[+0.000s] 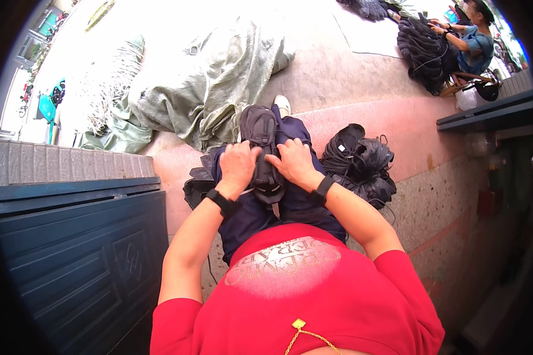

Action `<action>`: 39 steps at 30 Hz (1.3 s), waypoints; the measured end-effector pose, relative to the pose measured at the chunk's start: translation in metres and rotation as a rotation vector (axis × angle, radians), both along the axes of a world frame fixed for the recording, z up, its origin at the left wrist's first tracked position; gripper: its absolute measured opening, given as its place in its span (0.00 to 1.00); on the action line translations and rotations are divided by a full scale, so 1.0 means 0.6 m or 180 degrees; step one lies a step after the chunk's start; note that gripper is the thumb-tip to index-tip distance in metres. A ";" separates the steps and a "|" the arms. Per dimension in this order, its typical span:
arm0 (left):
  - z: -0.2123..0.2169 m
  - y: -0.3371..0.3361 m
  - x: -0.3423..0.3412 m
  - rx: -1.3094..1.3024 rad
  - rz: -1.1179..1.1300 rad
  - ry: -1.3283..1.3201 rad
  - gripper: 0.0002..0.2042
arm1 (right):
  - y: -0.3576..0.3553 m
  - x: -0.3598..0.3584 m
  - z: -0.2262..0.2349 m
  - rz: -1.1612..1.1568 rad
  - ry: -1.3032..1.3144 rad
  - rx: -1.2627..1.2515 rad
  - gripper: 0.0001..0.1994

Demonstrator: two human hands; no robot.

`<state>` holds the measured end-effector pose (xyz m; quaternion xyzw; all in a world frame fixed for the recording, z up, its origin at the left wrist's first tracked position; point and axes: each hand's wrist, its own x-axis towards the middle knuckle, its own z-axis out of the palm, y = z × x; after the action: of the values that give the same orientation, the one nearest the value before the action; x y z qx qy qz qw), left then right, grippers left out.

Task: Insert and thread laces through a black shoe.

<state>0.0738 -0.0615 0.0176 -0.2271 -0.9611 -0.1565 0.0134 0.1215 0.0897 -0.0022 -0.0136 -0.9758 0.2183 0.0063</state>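
Dark elongated bag (263, 133) lies on the lap, between and over the thighs of the navy trousers (296, 204), long axis pointing away from the body. From my remote seat I read both hands as on its sides, apart from each other, with the bag between. Left hand (238, 164): back up, thumb pointing in at the bag's left edge. Right hand (295, 160): mirrors it, thumb reaching in from the right. Fingers go out of my sight, so I can't tell how firmly either one is clamped, or whether it just presses.

My judgement of the step: handling the bag's middle by its two sides. To do it well, I'd want both thumbs level and pressing evenly, so the soft body doesn't twist. Fingers should support from below, and the thighs make a decent bench if the knees keep close. I'd pull or press in short strokes along the length, since fabric like this probably creases under a hard squeeze.

Watch the right-hand pile of dark items (361, 157), just beside the leg; loose straps there could snag. More dark material (200, 184) sits by the left leg. Grey-green sheeting (189, 100) lies ahead, past the feet; I'd leave it alone.
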 end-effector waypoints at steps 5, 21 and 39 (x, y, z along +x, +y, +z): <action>-0.037 0.004 0.030 0.0049 0.0306 -0.0382 0.19 | -0.017 -0.003 -0.021 -0.0065 -0.0016 0.0059 0.13; -0.060 -0.024 -0.016 0.0832 -0.0288 -0.0432 0.07 | 0.012 -0.041 -0.048 0.0405 0.0646 -0.0320 0.06; -0.038 0.017 -0.075 0.0367 -0.1512 0.0639 0.04 | -0.014 -0.017 -0.042 0.0111 0.0914 -0.0675 0.11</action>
<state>0.0288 -0.0513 -0.0050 -0.4596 -0.8642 -0.1865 0.0845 0.1113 0.0811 -0.0273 0.0340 -0.9364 0.3198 0.1403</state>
